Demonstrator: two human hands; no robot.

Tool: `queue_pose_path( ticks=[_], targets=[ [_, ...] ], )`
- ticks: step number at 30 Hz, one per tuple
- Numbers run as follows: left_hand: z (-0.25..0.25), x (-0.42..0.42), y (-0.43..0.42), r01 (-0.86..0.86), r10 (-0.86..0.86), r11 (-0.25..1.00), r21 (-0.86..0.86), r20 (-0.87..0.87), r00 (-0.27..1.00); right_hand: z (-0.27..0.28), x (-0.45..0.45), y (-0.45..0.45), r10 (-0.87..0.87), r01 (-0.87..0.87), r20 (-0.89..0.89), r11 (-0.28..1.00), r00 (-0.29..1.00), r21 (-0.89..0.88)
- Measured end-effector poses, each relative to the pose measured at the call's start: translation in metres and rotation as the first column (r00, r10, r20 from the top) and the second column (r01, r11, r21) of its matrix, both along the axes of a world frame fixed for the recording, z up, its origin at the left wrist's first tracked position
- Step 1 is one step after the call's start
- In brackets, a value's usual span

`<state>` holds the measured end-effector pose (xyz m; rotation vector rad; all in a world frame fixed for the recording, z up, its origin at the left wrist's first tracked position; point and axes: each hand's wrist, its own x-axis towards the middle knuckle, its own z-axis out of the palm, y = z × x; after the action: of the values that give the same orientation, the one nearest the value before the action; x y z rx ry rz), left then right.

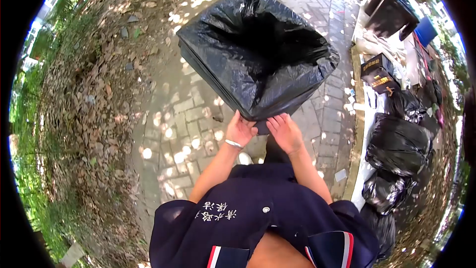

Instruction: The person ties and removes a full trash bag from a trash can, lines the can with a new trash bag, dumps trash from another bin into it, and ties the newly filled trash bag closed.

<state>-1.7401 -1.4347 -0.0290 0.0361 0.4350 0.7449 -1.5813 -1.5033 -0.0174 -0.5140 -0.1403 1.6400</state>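
The black bag [245, 67], at 12 o'clock, stands spread open with sides draped outward, while the left hand [240, 130] and right hand [285, 132] pinch its 6 o'clock edge, apparently not yet settled, inner folds loose.

White Chinese characters [216, 212], upside down to the camera, stand in two rows on the dark navy shirt [292, 208], on the wearer's left side of the button line, between collar and hem. The row nearer the hem reads 保洁; the other seems to begin 清水路 (its end is lost in a fold). Gold characters mark an upper dark package [375, 64] and a lower dark package [383, 82] beside the path's right edge, too small to read.
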Motion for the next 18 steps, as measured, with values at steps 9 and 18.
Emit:
queue_pose_path(
  ticks=[9, 18],
  targets=[
    [-0.018, -0.004, -0.023, -0.042, 0.094, 0.988, 0.148, -0.369, 0.925, -0.012, -0.013, -0.009, -0.162, 0.213, 0.205, 0.942, 0.965, -0.259],
    [-0.036, -0.015, -0.024, 0.084, -0.041, 0.971, 0.223, -0.194, 0.98, 0.005, -0.017, 0.0, -0.193, 0.317, 0.32, 0.86, 0.927, -0.399]
  ],
)
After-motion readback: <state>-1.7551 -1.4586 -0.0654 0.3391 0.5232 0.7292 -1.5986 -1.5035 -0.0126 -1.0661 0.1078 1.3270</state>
